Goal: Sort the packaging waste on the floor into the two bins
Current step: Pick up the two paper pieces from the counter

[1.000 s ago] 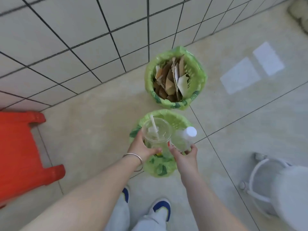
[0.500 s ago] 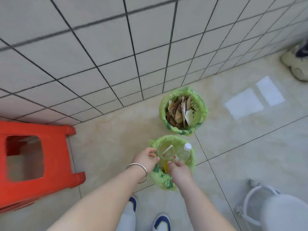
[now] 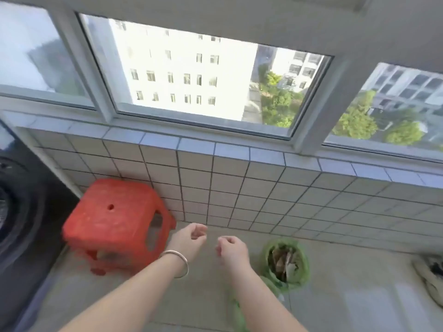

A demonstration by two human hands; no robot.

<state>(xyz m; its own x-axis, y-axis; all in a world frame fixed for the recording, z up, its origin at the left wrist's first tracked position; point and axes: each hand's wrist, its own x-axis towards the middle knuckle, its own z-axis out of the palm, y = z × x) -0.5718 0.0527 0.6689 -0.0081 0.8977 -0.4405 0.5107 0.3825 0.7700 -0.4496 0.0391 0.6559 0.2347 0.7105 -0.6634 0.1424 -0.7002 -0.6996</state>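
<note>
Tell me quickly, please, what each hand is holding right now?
Left hand: open, fingers loosely curled, holding nothing.
Right hand: open, fingers loosely curled, holding nothing.

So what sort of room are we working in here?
Likely an enclosed apartment balcony or laundry corner: wide windows look out on tower blocks, above a tiled half-wall, with a washing machine at the left.

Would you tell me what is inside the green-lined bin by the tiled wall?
The green-lined bin holds brown cardboard scraps and a pale piece; anything beneath them is hidden.
</note>
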